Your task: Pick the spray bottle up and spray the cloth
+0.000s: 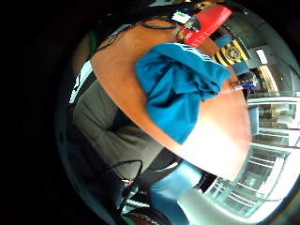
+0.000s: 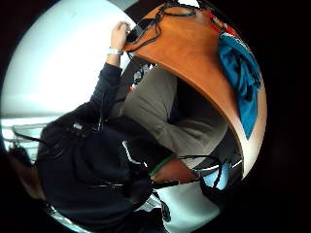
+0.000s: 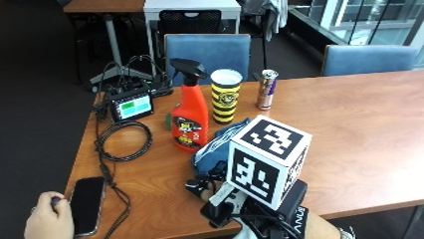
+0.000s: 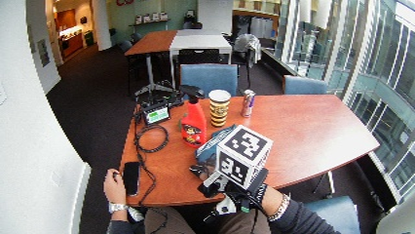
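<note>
Wooden table (image 3: 371,124) carries the red spray bottle (image 3: 188,107) upright at far left, touching the blue cloth (image 3: 213,148). Right hand (image 3: 225,196) hovers near the cloth; its fingers can't be read. Reaching over, it could tip the bottle or the yellow cup (image 3: 225,95) just beside.

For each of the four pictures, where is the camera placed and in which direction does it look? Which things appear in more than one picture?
Little finger side palm view: on the palm, facing the blue cloth on the table, red spray bottle beyond; trousers show.
Thumb side palm view: on the palm, facing the seated person; bare left hand, lap, table edge.
Outside view: above the person, facing across the table; the gloved right hand near the cloth, left hand at a phone.
Wide outside view: higher, same direction; both arms.
Shared: cloth in all four; bottle in three.
</note>
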The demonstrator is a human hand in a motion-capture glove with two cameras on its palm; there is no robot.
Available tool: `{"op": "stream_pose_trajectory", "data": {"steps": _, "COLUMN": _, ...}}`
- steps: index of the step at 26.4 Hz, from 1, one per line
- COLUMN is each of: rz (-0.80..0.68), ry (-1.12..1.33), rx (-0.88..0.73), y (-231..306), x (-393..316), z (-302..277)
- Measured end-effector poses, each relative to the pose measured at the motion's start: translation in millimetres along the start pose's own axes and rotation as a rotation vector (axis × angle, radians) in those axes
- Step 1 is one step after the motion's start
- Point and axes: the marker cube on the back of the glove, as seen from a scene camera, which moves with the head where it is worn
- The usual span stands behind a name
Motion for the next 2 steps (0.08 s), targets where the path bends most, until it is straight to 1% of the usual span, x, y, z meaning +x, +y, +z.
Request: {"op": "stream_pose_trajectory", "data": {"steps": 2, "rz": -0.004, "ry": -0.011, "rx": -0.009, "y": 0.9, "x": -2.1, "z": 3.0}}
